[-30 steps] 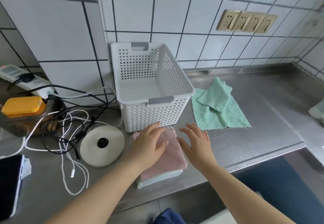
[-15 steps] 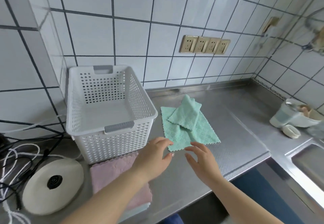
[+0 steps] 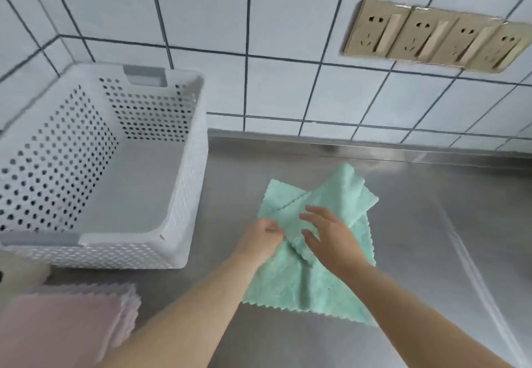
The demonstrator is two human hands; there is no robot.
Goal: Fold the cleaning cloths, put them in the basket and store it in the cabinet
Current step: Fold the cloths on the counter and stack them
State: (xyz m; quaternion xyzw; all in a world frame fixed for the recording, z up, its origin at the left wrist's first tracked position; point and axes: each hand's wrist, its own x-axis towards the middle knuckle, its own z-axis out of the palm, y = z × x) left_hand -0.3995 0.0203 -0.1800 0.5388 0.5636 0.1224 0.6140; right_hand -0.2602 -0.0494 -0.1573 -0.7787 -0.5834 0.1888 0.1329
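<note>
A mint green cloth (image 3: pixel 299 284) lies loosely crumpled on the steel counter, with another green layer (image 3: pixel 342 192) folded over its far part. My left hand (image 3: pixel 260 241) pinches the cloth's left edge with curled fingers. My right hand (image 3: pixel 328 233) lies on the upper layer, its fingers bent over the fabric. A white perforated basket (image 3: pixel 184 183) stands to the left, with nothing inside. A folded pink cloth (image 3: pixel 63 327) rests at the lower left in front of the basket.
The steel counter (image 3: pixel 431 223) stretches to the right. A tiled wall (image 3: pixel 288 51) rises behind it, with a row of beige sockets (image 3: pixel 431 36). A blurred pale object (image 3: pixel 17 272) shows at the left edge.
Both hands left the pink folded cloth, moved right and now hold the green cloth. The view has swung right and closer, so the cables and round lid dropped out of sight.
</note>
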